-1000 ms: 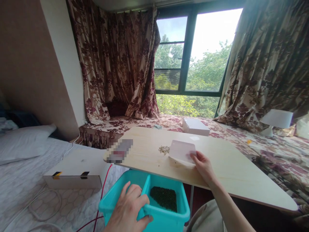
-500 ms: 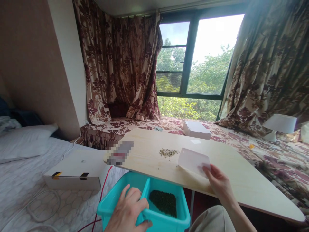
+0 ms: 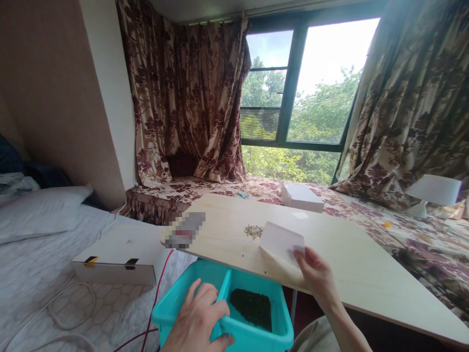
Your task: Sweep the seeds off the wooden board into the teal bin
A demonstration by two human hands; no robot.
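My right hand pinches the right edge of a stiff whitish sheet, which stands tilted over the table. Its left edge reaches a small heap of pale greenish-brown grains, and a few stray grains lie closer to the table's front edge. My left hand is closed over the divider of a turquoise two-compartment bin, held just in front of the table. Dark green, grainy material lies in the bin's right compartment. Part of the left compartment is hidden behind my hand.
The pale wooden folding table spans the front. A pixelated flat object lies at its left end, with a red cable below. On the bed sits a white box. Another white box and a lamp stand on the window seat.
My right hand has moved left with the sheet, bringing it up to the grain heap, which now shows narrower. My left hand keeps its grip on the bin. The view has shifted slightly.
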